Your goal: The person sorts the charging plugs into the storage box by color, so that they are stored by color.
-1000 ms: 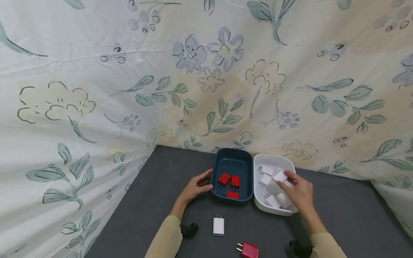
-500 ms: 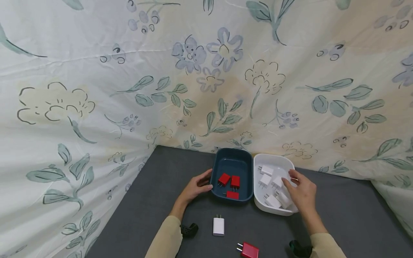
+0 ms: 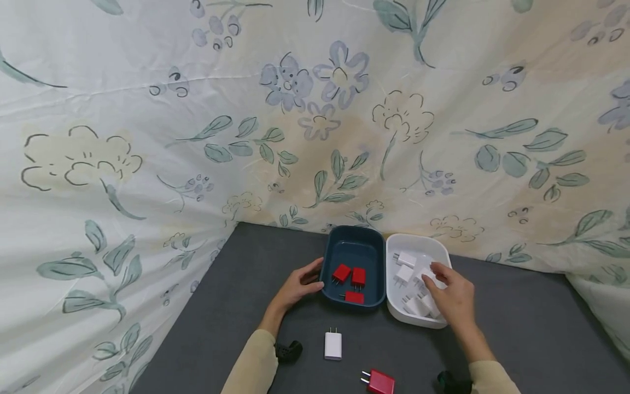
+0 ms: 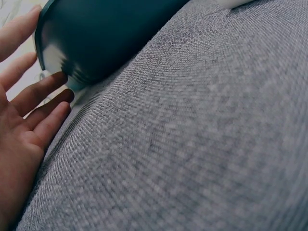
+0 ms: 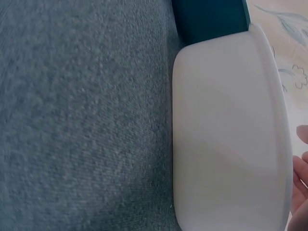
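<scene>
In the head view my left hand [image 3: 298, 285] rests its fingertips and thumb against the left wall of a dark blue bin [image 3: 355, 235]. The left wrist view shows those fingers [image 4: 45, 91] fairly straight along the bin's side. Inside the bin lie red charger plugs [image 3: 358, 277]. My right hand [image 3: 455, 295] hovers over the right side of a white bin [image 3: 413, 241], thumb and forefinger apart, nothing seen held between them. Several white charger plugs [image 3: 404, 274] lie in that bin, some partly hidden by the hand. From the right wrist, the white bin's outer wall [image 5: 231, 134] fills much of the view.
On the dark grey table [image 3: 275, 246], in front of the bins, lie a loose white charger plug [image 3: 333, 346] and a loose red one [image 3: 380, 382]. The two bins stand side by side. A floral curtain [image 3: 315, 109] hangs behind the table.
A second ago my right hand pinched a white charger plug over the white bin. It let go and drew back right, then moved slightly left again. My left hand stays at the blue bin.
</scene>
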Demonstrator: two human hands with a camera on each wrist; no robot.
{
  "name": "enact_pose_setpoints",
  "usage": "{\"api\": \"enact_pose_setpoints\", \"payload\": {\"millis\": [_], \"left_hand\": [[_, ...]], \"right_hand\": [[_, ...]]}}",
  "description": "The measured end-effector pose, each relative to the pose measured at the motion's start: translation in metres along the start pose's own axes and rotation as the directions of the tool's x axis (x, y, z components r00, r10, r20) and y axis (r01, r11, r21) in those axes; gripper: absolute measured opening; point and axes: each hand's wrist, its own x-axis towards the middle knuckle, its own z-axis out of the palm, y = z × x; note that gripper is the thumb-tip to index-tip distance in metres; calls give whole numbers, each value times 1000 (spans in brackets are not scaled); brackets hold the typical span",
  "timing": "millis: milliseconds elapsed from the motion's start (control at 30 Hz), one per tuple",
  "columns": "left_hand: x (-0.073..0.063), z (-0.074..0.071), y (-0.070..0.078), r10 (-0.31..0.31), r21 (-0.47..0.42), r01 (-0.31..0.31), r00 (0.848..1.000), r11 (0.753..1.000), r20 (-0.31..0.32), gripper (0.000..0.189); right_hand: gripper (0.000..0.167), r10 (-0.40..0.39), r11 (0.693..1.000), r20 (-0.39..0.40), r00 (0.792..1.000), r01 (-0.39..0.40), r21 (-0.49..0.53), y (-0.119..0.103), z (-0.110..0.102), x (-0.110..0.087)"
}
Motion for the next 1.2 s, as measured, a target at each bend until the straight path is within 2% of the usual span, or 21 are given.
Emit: {"api": "enact_pose_setpoints", "payload": {"millis": [267, 433, 533, 633, 700, 933, 1200], "left_hand": [[-1, -2, 2, -10, -8, 10, 999, 1000, 33, 65], [-4, -3, 19, -37, -12, 38, 998, 999, 55, 67], [-5, -1, 31, -33, -2, 33, 998, 999, 54, 67], [-6, -1, 33, -25, 9, 24, 998, 1000, 51, 67], [-6, -1, 32, -20, 8, 19, 999, 1000, 49, 67], [0, -1, 5, -4, 4, 4, 1000, 1000, 17, 65], [-1, 0, 0, 15, 6, -15, 1000, 1000, 1, 63]], "right_hand": [[35, -89, 994, 4, 996, 88, 59, -9, 4, -4], [35, -64, 989, 25, 998, 60, 136, -17, 5, -12], [36, -45, 980, 21, 999, 40, 197, -23, 6, -17], [37, -57, 969, 32, 998, 48, 243, -29, 7, -20], [39, -78, 962, 47, 996, 63, 266, -33, 8, -22], [40, -126, 932, 77, 989, 92, 352, -49, 10, -29], [39, -123, 901, 140, 982, 52, 431, -86, 4, -50]]}}
